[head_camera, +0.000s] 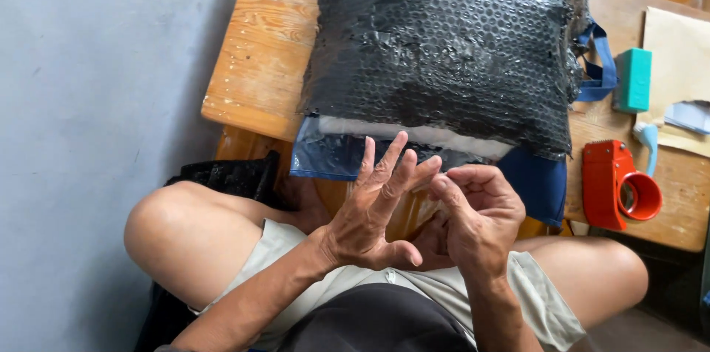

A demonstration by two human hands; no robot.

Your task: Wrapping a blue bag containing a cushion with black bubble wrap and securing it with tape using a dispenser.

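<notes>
My left hand is raised over my lap with its fingers spread apart and nothing in it. My right hand is curled beside it, and its thumb and forefinger pinch at a left fingertip; I cannot tell whether anything thin lies between them. Just beyond both hands a bulky parcel wrapped in black bubble wrap lies on the wooden table. A blue bag sticks out under the parcel's near edge, along with a clear plastic strip.
A red tape dispenser sits at the table's near right edge. Behind it are a teal block, a light blue handle and a brown paper envelope. A blue strap loops off the parcel's right side. A grey floor lies to the left.
</notes>
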